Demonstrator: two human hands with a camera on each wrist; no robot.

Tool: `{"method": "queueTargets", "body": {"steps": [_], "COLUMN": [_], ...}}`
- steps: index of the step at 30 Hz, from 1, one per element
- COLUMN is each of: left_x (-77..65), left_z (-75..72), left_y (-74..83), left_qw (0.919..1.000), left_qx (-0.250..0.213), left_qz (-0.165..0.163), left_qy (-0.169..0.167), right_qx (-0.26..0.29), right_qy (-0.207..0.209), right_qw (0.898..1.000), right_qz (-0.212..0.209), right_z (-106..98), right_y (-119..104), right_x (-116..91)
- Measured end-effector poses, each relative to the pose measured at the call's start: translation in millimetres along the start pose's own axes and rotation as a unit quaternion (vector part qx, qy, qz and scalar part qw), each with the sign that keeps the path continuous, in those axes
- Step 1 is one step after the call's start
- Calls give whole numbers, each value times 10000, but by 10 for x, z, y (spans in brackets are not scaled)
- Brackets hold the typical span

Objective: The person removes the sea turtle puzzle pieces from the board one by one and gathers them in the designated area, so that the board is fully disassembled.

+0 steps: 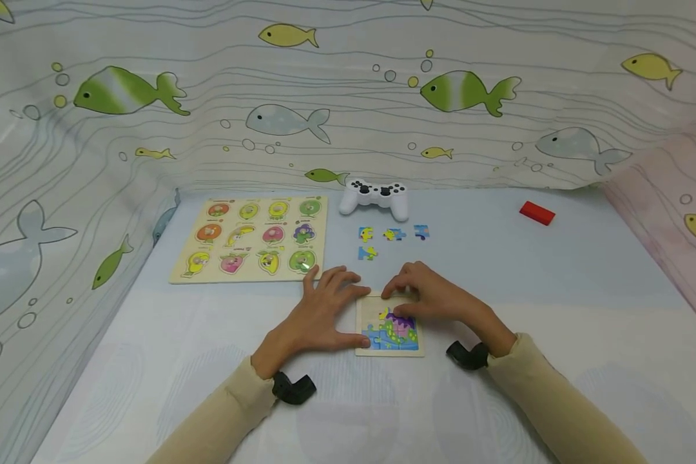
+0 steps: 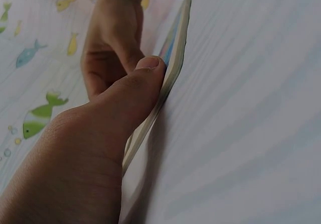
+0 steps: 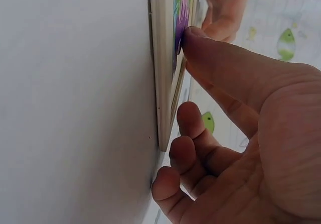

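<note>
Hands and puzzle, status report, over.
Left hand: thumb on square, pale wooden puzzle tray. Right hand: thumb on purple-patterned jigsaw piece. Tray partly filled, four multicoloured pieces outside. No obstruction visible.

Wide lane between white controller [image 1: 374, 196] and red block [image 1: 537, 213], fruit board [image 1: 258, 248] beside left hand [image 1: 321, 316], perhaps in contact

Two hands [image 1: 322, 317] [image 1: 436, 295], four loose puzzle pieces [image 1: 366, 235], two boards [image 1: 209, 280] [image 1: 390, 353], one controller [image 1: 374, 191], one red block [image 1: 537, 213]

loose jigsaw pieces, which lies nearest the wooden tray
The lone piece in the head view's lower row; the other three line up farther from the tray.
</note>
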State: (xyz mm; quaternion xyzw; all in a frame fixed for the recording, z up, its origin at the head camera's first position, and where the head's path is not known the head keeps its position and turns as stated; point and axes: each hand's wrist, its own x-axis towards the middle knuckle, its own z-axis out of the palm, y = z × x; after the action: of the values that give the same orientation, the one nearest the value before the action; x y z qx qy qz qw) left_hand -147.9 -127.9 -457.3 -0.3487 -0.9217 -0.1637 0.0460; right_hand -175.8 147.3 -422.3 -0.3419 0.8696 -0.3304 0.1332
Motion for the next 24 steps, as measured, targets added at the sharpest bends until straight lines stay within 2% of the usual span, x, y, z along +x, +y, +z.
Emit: {"method": "queueTargets", "body": {"steps": [11,24], "left_x": [7,8], "left_z": [-5,13], "left_y": [-22,-28], "left_qw": [10000,9998], "left_qx": [-46,-79], "left_qz": [-9,-111], "left_qy": [5,-128], "right_qx": [-184,-321], "right_qy": [-133,-677], "right_qw": [9997,9970], "right_qz": [-21,-189], "right_z": [-9,-10], "right_y": [-80,-146], "right_x": [15,-5]}}
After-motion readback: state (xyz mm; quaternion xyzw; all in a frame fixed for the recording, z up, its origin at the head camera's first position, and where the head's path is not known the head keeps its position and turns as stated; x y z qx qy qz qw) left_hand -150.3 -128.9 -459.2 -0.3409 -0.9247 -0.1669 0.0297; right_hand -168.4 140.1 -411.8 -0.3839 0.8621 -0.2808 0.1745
